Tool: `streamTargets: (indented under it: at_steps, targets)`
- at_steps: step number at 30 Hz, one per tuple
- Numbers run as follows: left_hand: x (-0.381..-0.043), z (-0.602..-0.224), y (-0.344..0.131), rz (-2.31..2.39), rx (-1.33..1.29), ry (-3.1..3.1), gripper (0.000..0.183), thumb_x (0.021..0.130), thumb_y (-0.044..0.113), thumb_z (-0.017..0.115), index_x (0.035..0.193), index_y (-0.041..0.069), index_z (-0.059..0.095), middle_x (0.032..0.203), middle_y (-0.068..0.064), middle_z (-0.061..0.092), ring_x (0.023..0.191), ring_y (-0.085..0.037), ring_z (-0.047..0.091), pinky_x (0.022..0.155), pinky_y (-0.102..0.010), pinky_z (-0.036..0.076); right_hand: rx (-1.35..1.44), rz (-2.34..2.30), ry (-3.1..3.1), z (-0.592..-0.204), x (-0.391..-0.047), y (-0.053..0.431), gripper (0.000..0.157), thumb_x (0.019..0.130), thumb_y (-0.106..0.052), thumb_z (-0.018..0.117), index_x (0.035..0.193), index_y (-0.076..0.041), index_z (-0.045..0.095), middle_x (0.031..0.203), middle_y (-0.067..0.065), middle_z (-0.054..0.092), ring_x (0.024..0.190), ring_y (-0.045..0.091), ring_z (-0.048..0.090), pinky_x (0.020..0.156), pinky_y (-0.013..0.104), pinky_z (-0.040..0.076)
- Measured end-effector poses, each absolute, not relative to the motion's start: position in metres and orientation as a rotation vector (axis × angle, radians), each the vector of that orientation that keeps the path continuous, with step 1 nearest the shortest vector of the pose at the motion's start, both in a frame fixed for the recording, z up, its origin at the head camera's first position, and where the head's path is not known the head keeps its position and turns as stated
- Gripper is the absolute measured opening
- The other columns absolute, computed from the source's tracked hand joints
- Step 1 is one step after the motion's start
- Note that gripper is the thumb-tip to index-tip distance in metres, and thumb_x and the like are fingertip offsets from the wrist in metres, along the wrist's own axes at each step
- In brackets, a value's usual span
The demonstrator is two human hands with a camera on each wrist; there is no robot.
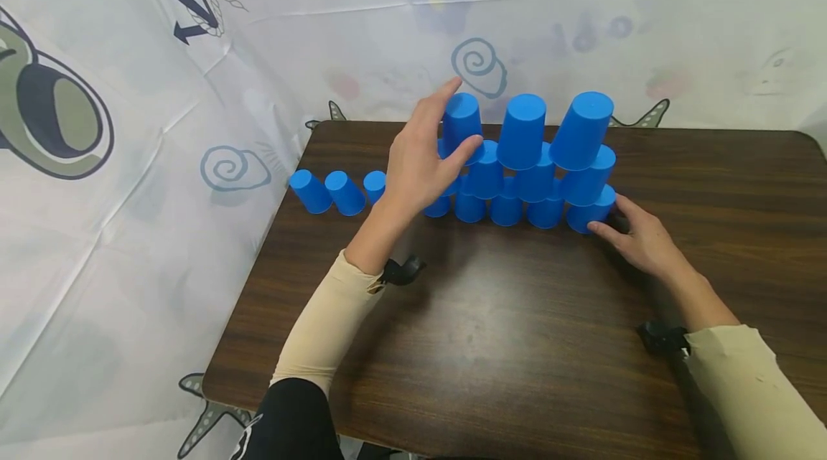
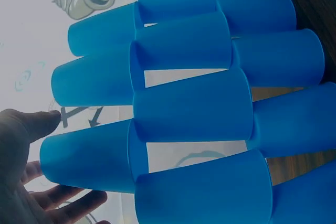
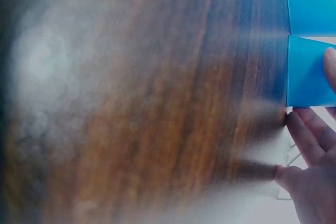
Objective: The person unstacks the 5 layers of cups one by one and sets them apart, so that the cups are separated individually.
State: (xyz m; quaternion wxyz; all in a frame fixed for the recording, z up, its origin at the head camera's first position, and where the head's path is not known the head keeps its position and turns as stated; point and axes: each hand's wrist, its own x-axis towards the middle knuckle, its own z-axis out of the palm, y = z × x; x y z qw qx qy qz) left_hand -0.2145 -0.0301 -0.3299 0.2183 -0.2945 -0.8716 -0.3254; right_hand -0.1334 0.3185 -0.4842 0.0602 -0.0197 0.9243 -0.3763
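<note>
I had the left hand (image 1: 420, 162) up at the left end of the cup stack (image 1: 530, 166), fingers spread and relaxed around the top-left cup (image 1: 461, 123), thumb at its near side; I could not tell whether the skin actually touched it. From the left wrist view the fingers (image 2: 68, 203) lay straight beside that cup (image 2: 86, 156), grasping nothing.

The stack stood on the far middle of the tabletop (image 1: 517, 345), upside-down blue cups in three tiers. The top tier held three cups, and the rightmost one (image 1: 581, 130) leaned to the right.

My right hand (image 1: 636, 237) rested low on the tabletop at the right end of the stack, fingers extended and loose, fingertips against the bottom-right cup (image 1: 589, 212). The right wrist view showed a fingertip on that cup's (image 3: 310, 72) side, nothing gripped.

Three loose cups (image 1: 342, 191) stood in a row left of the stack, near the tabletop's left edge. A printed sheet (image 1: 129, 158) hung behind and to the left.
</note>
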Motion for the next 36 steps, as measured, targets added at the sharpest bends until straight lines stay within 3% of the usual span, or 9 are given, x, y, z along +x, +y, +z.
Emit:
streamTargets:
  at_steps: [4,7,13,18,24,30,36]
  targets:
    - [-0.216,-0.334,-0.027,-0.893,-0.818,-2.395,0.067,0.092,0.035,0.069,0.150,0.020,0.040,0.136,-0.008,0.053,0.092,-0.018,0.060,0.061,-0.029,0.048,-0.058,-1.142,2.780,-0.486,-0.132,0.319,0.083,0.095,-0.052,0.057,0.155,-0.006,0.021,0.149,0.031,0.034,0.135,0.054,0.029,0.101,0.073,0.025]
    - [-0.217,-0.335,-0.026,-0.890,-0.821,-2.379,0.065,0.091,0.030,0.071,0.148,0.019,0.042,0.134,-0.009,0.054,0.089,-0.020,0.060,0.059,-0.030,0.047,-0.062,-1.148,2.778,-0.487,-0.132,0.320,0.083,0.095,-0.052,0.057,0.156,-0.008,0.021,0.150,0.031,0.033,0.135,0.054,0.029,0.101,0.073,0.025]
    - [-0.218,-0.333,-0.035,-0.920,-0.801,-2.296,0.064,0.090,0.030,0.072,0.146,0.015,0.045,0.131,-0.009,0.056,0.108,-0.019,0.061,0.077,-0.031,0.053,-0.068,-1.152,2.787,-0.487,-0.133,0.320,0.083,0.095,-0.051,0.057,0.156,-0.008,0.021,0.150,0.030,0.033,0.135,0.054,0.029,0.101,0.073,0.025]
    - [-0.214,-0.327,-0.057,-1.034,-0.766,-2.180,0.061,0.088,0.027,0.074,0.143,0.014,0.050,0.125,-0.009,0.060,0.110,-0.017,0.059,0.088,-0.037,0.051,-0.072,-1.150,2.786,-0.485,-0.134,0.320,0.082,0.095,-0.051,0.057,0.155,-0.007,0.022,0.149,0.030,0.034,0.135,0.054,0.030,0.101,0.073,0.025]
    - [-0.204,-0.324,-0.097,-1.145,-0.623,-2.120,0.057,0.084,0.021,0.079,0.136,0.013,0.057,0.126,-0.006,0.061,0.106,-0.019,0.060,0.087,-0.045,0.053,-0.075,-1.152,2.795,-0.485,-0.134,0.321,0.082,0.095,-0.051,0.058,0.155,-0.007,0.023,0.149,0.031,0.035,0.135,0.054,0.030,0.101,0.073,0.026]
    - [-0.170,-0.317,-0.135,-1.217,-0.408,-2.162,0.058,0.082,0.004,0.076,0.135,0.001,0.054,0.125,-0.018,0.060,0.105,-0.033,0.061,0.087,-0.054,0.051,-0.075,-1.148,2.791,-0.484,-0.134,0.321,0.082,0.095,-0.051,0.057,0.154,-0.006,0.024,0.148,0.031,0.035,0.134,0.054,0.030,0.101,0.073,0.026]
    - [-0.170,-0.363,-0.203,-1.132,-0.110,-2.277,0.065,0.083,0.023,0.078,0.142,0.023,0.052,0.137,-0.001,0.056,0.113,-0.026,0.059,0.091,-0.052,0.050,-0.076,-1.156,2.795,-0.484,-0.135,0.320,0.081,0.095,-0.050,0.058,0.154,-0.006,0.025,0.148,0.030,0.036,0.134,0.053,0.031,0.101,0.073,0.026]
